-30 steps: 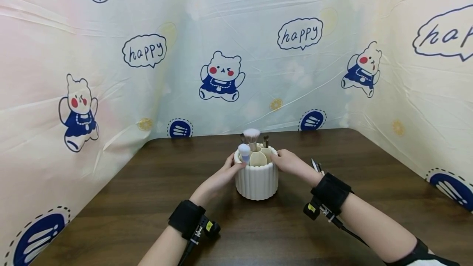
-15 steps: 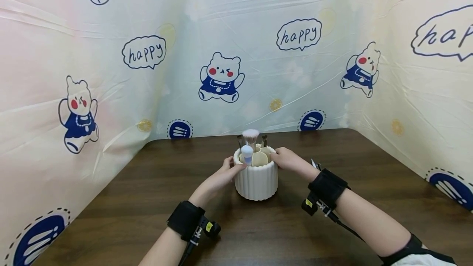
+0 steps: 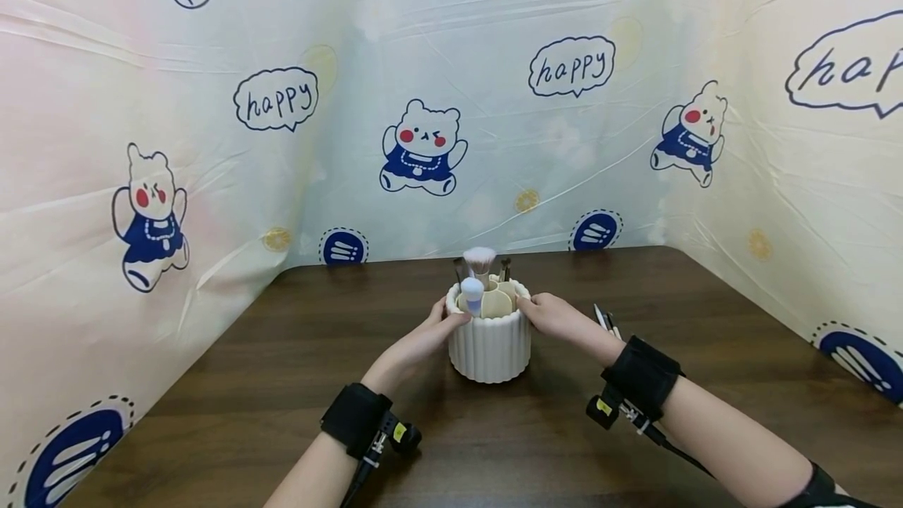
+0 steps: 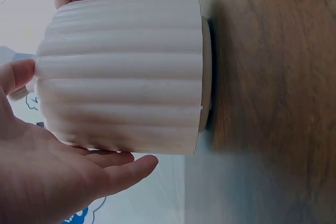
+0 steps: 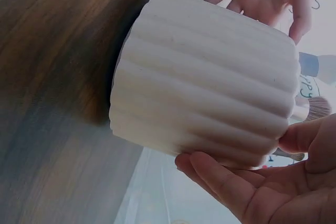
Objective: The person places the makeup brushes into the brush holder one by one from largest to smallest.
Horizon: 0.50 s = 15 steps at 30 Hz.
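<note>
A white ribbed makeup brush holder (image 3: 490, 347) stands upright on the table. Inside its cream dividers are several brushes, among them a fluffy pale brush (image 3: 480, 257) and, at the front, a white-topped brush (image 3: 472, 294). On one side, my left hand (image 3: 430, 334) holds the holder with the thumb at the rim and the fingers along the ribbed wall. Opposite it, my right hand (image 3: 557, 314) grips the other side, thumb at the rim too. Both wrist views show the ribbed wall (image 4: 126, 72) between the two hands, with fingers (image 5: 226, 182) against it.
Some slim pointed items (image 3: 605, 320) lie on the dark wooden table (image 3: 282, 382) behind my right forearm, partly hidden by it. A printed curtain (image 3: 480, 139) surrounds the table at the back and sides. Black camera straps with cables (image 3: 642, 379) sit on both wrists.
The front white-topped brush has shifted slightly to the right in the holder. My right wrist went a little up and left, then back down and right. The left hand stays nearly still.
</note>
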Each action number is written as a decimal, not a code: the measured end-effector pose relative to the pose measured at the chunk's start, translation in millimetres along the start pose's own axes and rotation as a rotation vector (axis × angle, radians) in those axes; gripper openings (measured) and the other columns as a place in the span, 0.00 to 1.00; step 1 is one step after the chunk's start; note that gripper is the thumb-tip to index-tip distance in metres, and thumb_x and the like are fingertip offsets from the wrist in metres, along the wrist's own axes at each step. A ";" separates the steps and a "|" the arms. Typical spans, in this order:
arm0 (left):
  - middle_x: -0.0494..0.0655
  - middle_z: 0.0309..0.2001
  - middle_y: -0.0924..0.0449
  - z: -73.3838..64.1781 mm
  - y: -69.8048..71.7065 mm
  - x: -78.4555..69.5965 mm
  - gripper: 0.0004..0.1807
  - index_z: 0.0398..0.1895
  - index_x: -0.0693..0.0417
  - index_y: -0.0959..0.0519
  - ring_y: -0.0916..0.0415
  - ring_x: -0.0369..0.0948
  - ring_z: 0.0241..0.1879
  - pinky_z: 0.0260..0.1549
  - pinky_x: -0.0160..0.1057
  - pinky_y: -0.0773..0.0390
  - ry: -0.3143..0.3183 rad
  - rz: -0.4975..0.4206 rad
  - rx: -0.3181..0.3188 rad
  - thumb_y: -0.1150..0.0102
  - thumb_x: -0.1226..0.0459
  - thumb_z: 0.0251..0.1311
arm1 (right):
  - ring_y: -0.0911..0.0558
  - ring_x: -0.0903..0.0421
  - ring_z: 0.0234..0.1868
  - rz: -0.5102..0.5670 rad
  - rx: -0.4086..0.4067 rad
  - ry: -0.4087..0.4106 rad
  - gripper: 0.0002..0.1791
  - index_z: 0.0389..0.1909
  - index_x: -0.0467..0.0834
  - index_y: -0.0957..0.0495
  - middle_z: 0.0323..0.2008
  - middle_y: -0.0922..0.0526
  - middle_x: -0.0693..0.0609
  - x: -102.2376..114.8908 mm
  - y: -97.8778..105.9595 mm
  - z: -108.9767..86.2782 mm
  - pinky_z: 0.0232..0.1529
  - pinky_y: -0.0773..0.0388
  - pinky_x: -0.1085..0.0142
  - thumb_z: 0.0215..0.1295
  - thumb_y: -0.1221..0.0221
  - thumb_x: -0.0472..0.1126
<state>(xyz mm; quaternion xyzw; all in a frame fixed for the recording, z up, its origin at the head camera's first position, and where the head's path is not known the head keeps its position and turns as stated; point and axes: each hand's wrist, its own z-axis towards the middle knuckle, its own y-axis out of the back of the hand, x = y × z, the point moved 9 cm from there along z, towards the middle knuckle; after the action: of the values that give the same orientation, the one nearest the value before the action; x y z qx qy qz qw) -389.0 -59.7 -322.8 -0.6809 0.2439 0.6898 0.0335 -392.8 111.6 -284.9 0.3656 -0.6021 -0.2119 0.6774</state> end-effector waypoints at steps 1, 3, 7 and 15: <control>0.57 0.77 0.69 0.1 -0.3 0.0 0.45 0.76 0.53 0.69 0.65 0.53 0.76 0.71 0.58 0.53 -0.003 -0.003 0.002 0.56 0.50 0.68 | 0.42 0.58 0.18 0.003 0.001 0.002 0.23 0.22 0.40 0.34 0.15 0.39 0.54 0.4 -0.3 -0.1 0.22 0.45 0.68 0.75 0.65 0.47; 0.58 0.76 0.69 -0.5 0.1 0.3 0.45 0.76 0.54 0.69 0.64 0.53 0.76 0.71 0.58 0.52 0.002 0.000 -0.004 0.56 0.49 0.68 | 0.42 0.59 0.17 0.008 0.004 0.008 0.23 0.21 0.41 0.35 0.15 0.40 0.54 1.4 -1.0 0.2 0.22 0.45 0.68 0.74 0.65 0.47; 0.59 0.76 0.68 -2.1 1.5 0.8 0.45 0.75 0.56 0.68 0.63 0.54 0.76 0.71 0.58 0.50 0.019 0.018 -0.023 0.55 0.48 0.68 | 0.42 0.59 0.16 0.016 0.004 0.027 0.22 0.19 0.42 0.37 0.14 0.40 0.55 2.9 -1.1 3.3 0.21 0.45 0.69 0.74 0.65 0.45; 0.62 0.74 0.63 -6.2 1.2 -3.3 0.44 0.74 0.60 0.64 0.59 0.55 0.74 0.70 0.58 0.50 0.041 0.027 -0.052 0.54 0.50 0.67 | 0.41 0.59 0.16 0.016 -0.014 0.039 0.20 0.18 0.42 0.37 0.14 0.40 0.55 1.1 1.7 12.6 0.22 0.44 0.69 0.71 0.65 0.42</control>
<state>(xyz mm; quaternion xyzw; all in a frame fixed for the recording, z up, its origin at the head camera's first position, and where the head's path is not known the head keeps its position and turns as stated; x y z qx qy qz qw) -383.5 -62.1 -319.1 -0.6923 0.2357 0.6821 0.0017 -405.0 108.8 -282.9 0.3602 -0.5902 -0.2036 0.6931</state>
